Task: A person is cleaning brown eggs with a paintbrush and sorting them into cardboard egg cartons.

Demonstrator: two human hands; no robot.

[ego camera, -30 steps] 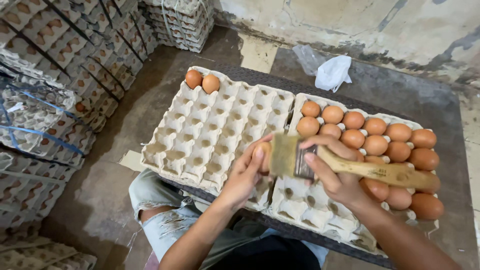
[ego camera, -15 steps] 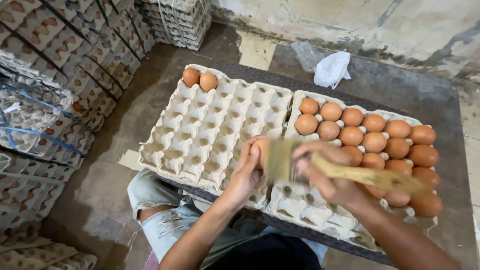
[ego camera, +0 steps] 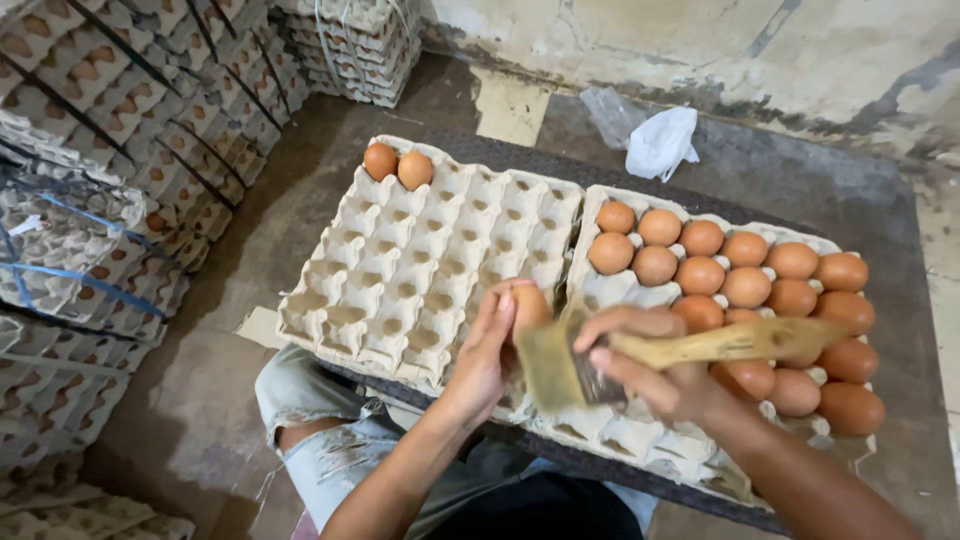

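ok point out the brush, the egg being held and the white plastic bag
brush (ego camera: 560, 372), head view, on the bristles
egg (ego camera: 530, 305), head view, on its shell above the left hand's fingers
white plastic bag (ego camera: 660, 142), head view, on its crumpled middle

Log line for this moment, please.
left hand: holds brown egg | right hand: holds wooden-handled brush, bristles at egg | left grey pulp tray: two eggs | right tray: partly filled

Brown eggs (ego camera: 745, 285), pale grey pulp trays (ego camera: 420, 270).
Tan wooden brush (ego camera: 640, 355) with yellowish bristles; white plastic bag (ego camera: 660, 142); blue straps (ego camera: 80, 275) around stacked grey cartons (ego camera: 70, 230); faded light-blue jeans (ego camera: 330, 450).
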